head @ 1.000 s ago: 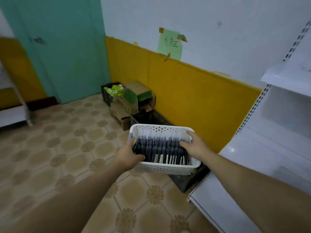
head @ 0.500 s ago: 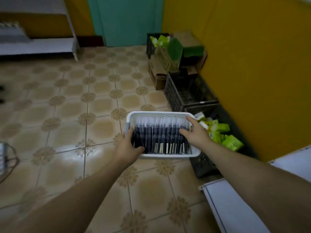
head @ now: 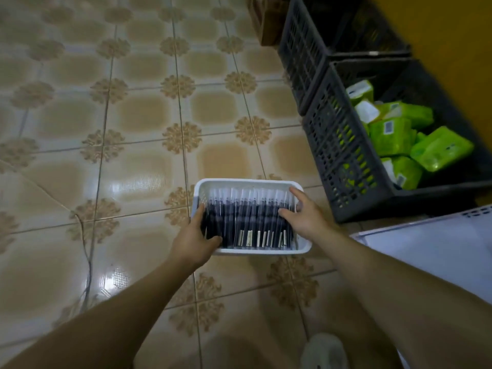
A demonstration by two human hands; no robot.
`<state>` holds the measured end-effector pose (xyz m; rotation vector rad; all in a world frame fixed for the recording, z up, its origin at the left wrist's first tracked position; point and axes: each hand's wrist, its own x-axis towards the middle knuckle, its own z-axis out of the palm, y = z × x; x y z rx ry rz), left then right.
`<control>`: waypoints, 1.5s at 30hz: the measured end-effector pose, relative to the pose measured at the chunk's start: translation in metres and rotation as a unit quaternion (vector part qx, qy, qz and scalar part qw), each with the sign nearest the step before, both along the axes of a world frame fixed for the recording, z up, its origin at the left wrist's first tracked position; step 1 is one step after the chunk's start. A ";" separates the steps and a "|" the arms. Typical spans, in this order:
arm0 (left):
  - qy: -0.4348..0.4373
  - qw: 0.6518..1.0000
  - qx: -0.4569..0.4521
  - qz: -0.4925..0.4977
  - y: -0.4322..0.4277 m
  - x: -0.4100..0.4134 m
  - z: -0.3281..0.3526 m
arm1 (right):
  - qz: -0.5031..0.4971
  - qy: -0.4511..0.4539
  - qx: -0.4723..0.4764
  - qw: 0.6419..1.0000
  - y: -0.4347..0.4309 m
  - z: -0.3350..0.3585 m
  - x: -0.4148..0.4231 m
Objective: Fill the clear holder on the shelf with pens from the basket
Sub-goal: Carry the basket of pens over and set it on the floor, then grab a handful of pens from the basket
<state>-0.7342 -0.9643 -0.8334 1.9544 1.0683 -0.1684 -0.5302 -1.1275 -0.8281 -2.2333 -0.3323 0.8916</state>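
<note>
My left hand (head: 194,241) and right hand (head: 306,219) each grip an end of the basket (head: 247,182). I'd carry it level so the pens (head: 247,222) don't slide, then ease it onto the shelf (head: 439,249).

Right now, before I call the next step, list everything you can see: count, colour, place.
basket: one, white, centre, over the tiled floor
pens: many, dark, lying side by side in the basket
crates: two, dark grey, along the wall at right
packets: several, bright green, in the nearer crate
cardboard box: one, brown, beyond the far crate
shelf: one, white, lower right
wall: yellow, upper right
cable: one, thin, on the floor at left
shoe: one, pale, bottom edge
left hand: grips the basket's left end, thumb on the pens
right hand: holds the basket's right end, thumb on the pens
</note>
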 end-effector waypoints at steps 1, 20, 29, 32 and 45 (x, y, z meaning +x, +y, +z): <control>-0.001 1.000 -0.008 -0.003 -0.003 -0.003 -0.014 | -0.004 0.008 0.007 1.000 -0.003 -0.017 -0.002; 0.017 0.998 0.000 0.054 -0.028 0.008 -0.160 | 0.050 0.023 -0.004 0.999 0.002 -0.162 0.019; 0.049 0.998 -0.025 0.033 -0.026 0.007 -0.149 | 0.060 0.018 -0.030 0.998 0.004 -0.158 0.019; 0.079 0.996 0.035 0.007 -0.021 0.013 -0.131 | 0.084 -0.052 -0.077 0.992 0.010 -0.140 0.017; 0.094 0.994 -0.048 0.023 -0.038 0.076 -0.130 | 0.159 -0.010 -0.176 0.971 0.036 -0.136 0.001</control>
